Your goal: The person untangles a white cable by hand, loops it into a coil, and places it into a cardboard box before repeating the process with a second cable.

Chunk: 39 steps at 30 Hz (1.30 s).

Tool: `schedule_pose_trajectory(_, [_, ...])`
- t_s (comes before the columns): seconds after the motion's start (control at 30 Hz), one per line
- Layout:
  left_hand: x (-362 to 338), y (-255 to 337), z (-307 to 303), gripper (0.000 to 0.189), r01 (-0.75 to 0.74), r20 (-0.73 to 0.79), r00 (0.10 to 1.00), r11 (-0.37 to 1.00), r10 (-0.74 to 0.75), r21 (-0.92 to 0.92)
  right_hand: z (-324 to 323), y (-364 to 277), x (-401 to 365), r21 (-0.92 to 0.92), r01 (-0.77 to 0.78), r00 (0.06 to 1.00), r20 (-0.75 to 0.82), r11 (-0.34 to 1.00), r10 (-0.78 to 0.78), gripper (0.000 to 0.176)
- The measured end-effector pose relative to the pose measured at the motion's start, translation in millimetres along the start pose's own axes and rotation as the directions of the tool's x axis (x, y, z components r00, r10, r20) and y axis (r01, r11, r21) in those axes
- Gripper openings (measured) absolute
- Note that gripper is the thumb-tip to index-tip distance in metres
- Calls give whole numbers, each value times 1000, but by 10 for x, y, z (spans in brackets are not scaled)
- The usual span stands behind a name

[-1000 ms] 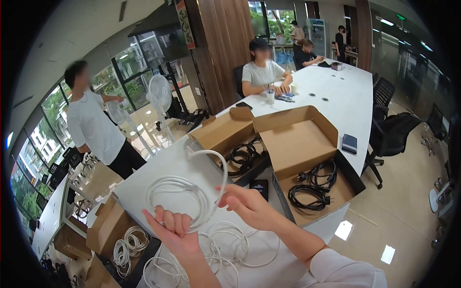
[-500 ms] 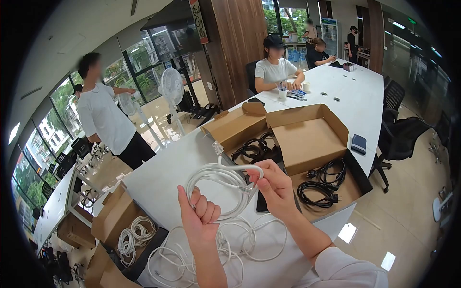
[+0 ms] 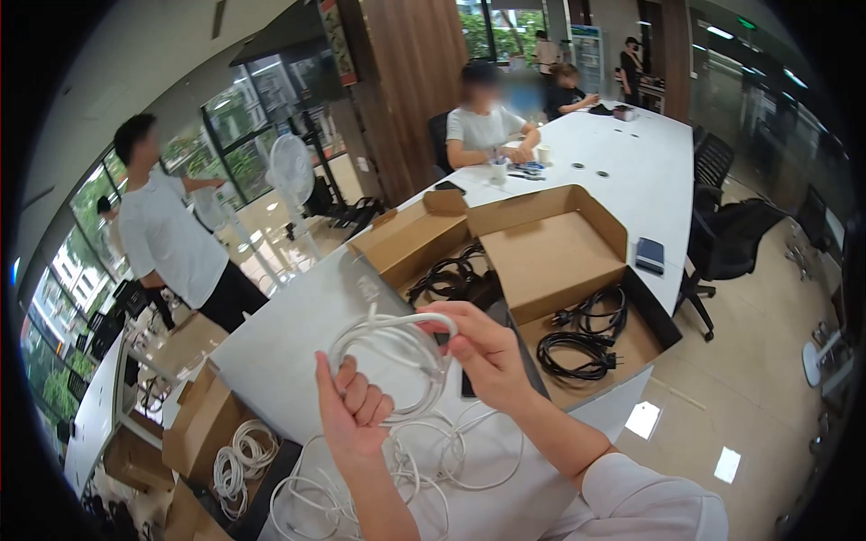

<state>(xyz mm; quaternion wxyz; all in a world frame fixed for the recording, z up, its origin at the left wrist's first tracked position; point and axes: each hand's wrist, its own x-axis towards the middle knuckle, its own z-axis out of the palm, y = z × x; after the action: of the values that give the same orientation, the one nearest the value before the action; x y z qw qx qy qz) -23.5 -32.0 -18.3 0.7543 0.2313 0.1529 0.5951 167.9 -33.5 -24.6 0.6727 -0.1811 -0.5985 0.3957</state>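
Note:
A looped white network cable (image 3: 422, 397) is held up above the white table (image 3: 298, 334). My left hand (image 3: 358, 406) grips the coil's left side, fingers wrapped round it and thumb up. On the other side my right hand (image 3: 483, 352) pinches the upper right of the coil between thumb and fingers. A clear plug (image 3: 368, 288) sticks up from the top of the coil, blurred. Below my hands, more loose white cable (image 3: 492, 482) lies in tangled loops on the table.
Open cardboard boxes hold black power cables (image 3: 582, 356) and more black cables (image 3: 451, 275). At lower left, another box (image 3: 194, 406) holds coiled white cables (image 3: 244, 460). A dark notebook (image 3: 649, 255) lies at right. One person (image 3: 487, 126) sits across the table; another (image 3: 176, 225) stands at left near fans (image 3: 290, 171).
The view has shifted, so the scene sits further left. Both hands keep their hold on the coil, and the plug at its top has swung leftward relative to the loops.

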Motion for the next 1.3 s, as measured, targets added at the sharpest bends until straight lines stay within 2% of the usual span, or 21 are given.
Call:
schedule_pose_trajectory(0.17, [-26, -2, -1, 49, -13, -4, 1000, 990, 14, 138, -40, 26, 41, -103, 134, 987, 97, 986, -124, 29])
schedule_pose_trajectory(0.27, [-16, -37, -19, 49, -3, -27, 1000, 985, 7, 173, -46, 44, 42, -78, 153, 977, 163, 985, -139, 28])
schedule_pose_trajectory(0.47, [-51, -31, 36, 49, 32, -65, 998, 978, -19, 207, -88, -156, 26, 114, -102, 946, 319, 988, 61, 28])
schedule_pose_trajectory(0.5, [-54, -33, 33, 49, 37, -72, 997, 976, -22, 214, -69, -82, 61, 124, 34, 936, 343, 992, -75, 30])
schedule_pose_trajectory(0.6, [-41, -37, -34, 50, 37, -42, 999, 972, -29, 230, -125, -136, 32, 218, -121, 890, 455, 969, 9, 39])
schedule_pose_trajectory(0.7, [-44, -41, -35, 50, 36, -49, 998, 968, -25, 249, -173, -208, 40, 99, -106, 872, 488, 989, 45, 52])
schedule_pose_trajectory(0.8, [-29, -75, 7, 46, 69, -109, 993, 960, -40, 273, -159, -163, 38, 107, -8, 876, 481, 994, -44, 62])
schedule_pose_trajectory(1.0, [-28, -76, -12, 46, 65, -59, 997, 960, -50, 274, -181, -139, 30, 59, 43, 867, 494, 997, -66, 60])
schedule_pose_trajectory(1.1, [-35, -75, -9, 45, 52, -42, 998, 960, -42, 276, -184, -224, 34, 64, -44, 867, 498, 997, 6, 57])
schedule_pose_trajectory(1.2, [-52, -91, 53, 46, 3, -169, 984, 942, 57, 336, -168, -195, 39, -13, -20, 885, 464, 1000, 24, 54])
schedule_pose_trajectory(1.27, [-43, -67, 19, 46, -30, -99, 993, 950, 64, 310, -110, -143, 35, -72, 73, 926, 376, 995, -40, 51])
schedule_pose_trajectory(1.3, [-47, -64, -4, 46, -41, -68, 996, 954, 64, 296, -106, -136, 27, -81, 68, 931, 364, 994, -34, 51])
